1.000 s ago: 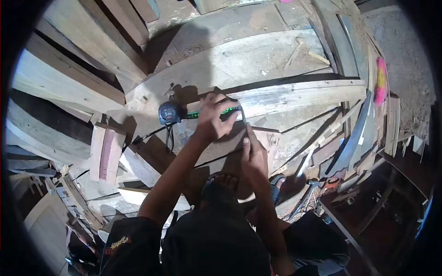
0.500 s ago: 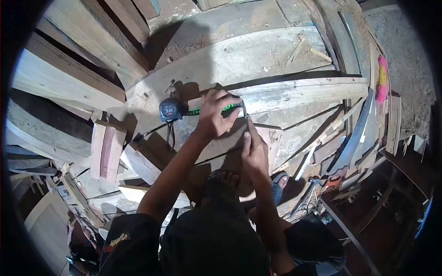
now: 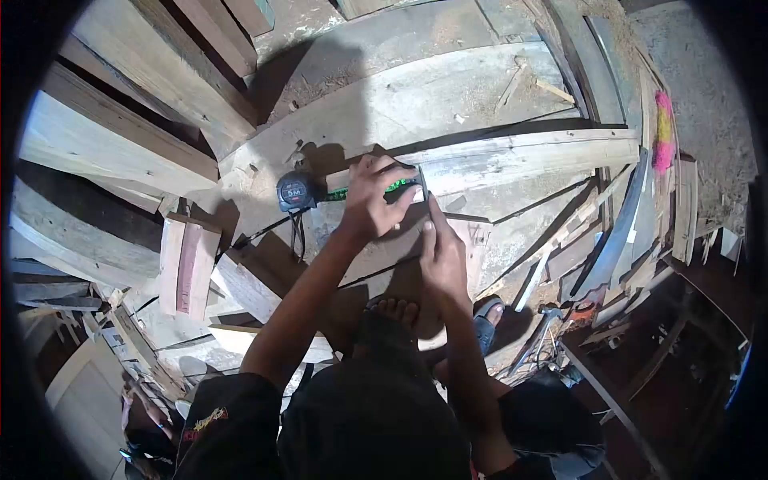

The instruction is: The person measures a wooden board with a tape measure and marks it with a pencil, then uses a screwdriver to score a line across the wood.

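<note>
A tape measure (image 3: 294, 192) with a dark case rests on the wood at the left, its green blade (image 3: 337, 194) drawn out to the right. My left hand (image 3: 374, 194) is curled over the blade, fingers and thumb closed around it at the end of a long pale plank (image 3: 520, 158). Its palm side and part of the blade are hidden. My right hand (image 3: 445, 254) grips a thin dark stick (image 3: 424, 181), whose kind I cannot make out. The stick lies across the plank beside my left fingertips.
A handsaw (image 3: 612, 256) and a hammer (image 3: 548, 314) lie at the right. Beyond them is a pink and yellow fuzzy thing (image 3: 663, 132). Stacked timbers (image 3: 120, 136) fill the left side, and a short wood block (image 3: 190, 268) stands nearer. Another person (image 3: 144, 424) shows at the lower left.
My right hand has shifted slightly, and the dark stick now lies straighter across the plank, a little higher up. My left hand and the tape measure stay in place.
</note>
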Motion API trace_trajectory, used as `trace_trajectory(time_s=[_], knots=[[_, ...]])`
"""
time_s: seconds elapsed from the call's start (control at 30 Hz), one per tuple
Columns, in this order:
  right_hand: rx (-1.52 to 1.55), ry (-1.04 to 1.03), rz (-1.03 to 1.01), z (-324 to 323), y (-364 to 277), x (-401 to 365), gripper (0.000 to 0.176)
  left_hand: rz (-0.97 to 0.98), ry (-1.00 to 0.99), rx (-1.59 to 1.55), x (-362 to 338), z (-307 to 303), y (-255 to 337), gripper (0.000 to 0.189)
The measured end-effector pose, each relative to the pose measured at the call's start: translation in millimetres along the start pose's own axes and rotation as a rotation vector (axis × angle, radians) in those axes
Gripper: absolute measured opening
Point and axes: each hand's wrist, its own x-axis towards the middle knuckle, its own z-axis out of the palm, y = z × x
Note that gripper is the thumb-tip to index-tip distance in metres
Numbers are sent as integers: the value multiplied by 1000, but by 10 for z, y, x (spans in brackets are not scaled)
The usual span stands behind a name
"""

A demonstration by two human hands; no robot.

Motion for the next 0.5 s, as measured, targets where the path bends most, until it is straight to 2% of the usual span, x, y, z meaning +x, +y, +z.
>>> trace_trajectory(time_s=[0.17, 0.3, 0.4, 0.5], knots=[[-80, 36, -67, 30, 281, -164, 49, -34, -68, 57, 7, -11, 10, 28], [-27, 33, -78, 38, 144, 11, 48, 42, 37, 12, -4, 41, -43, 29], [-41, 7, -14, 5, 130, -79, 48, 61, 27, 67, -22, 46, -51, 31], [-22, 62, -96, 71, 312, -151, 47, 69, 34, 10, -24, 51, -64, 31]])
